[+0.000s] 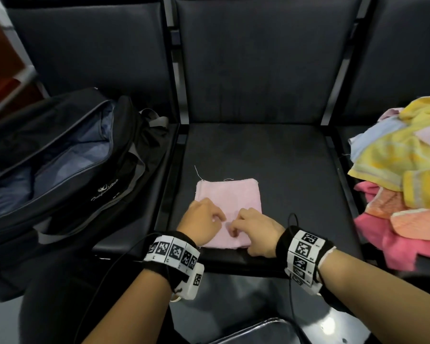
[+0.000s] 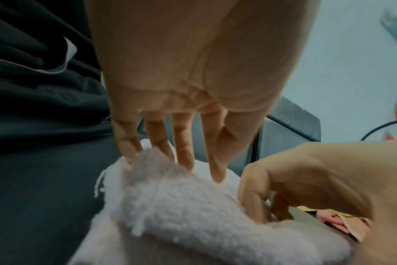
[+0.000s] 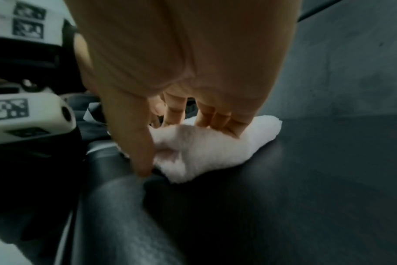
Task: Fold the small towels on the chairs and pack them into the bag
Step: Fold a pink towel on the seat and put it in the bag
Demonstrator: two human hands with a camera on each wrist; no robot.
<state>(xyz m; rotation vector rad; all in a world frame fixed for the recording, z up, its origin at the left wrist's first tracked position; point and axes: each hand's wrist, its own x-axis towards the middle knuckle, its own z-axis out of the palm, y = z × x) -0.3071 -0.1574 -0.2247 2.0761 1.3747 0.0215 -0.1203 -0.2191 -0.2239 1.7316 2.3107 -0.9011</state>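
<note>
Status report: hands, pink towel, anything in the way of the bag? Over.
Both on it: left hand fingers rest on pink towel, right hand pinches its near edge. Towel folded on middle seat. Open bag at left, nothing between.

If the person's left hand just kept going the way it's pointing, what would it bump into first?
The left hand already has its fingertips on the pink towel. Going on, it would slide across that towel; beyond lies bare seat, then probably the backrest.
</note>
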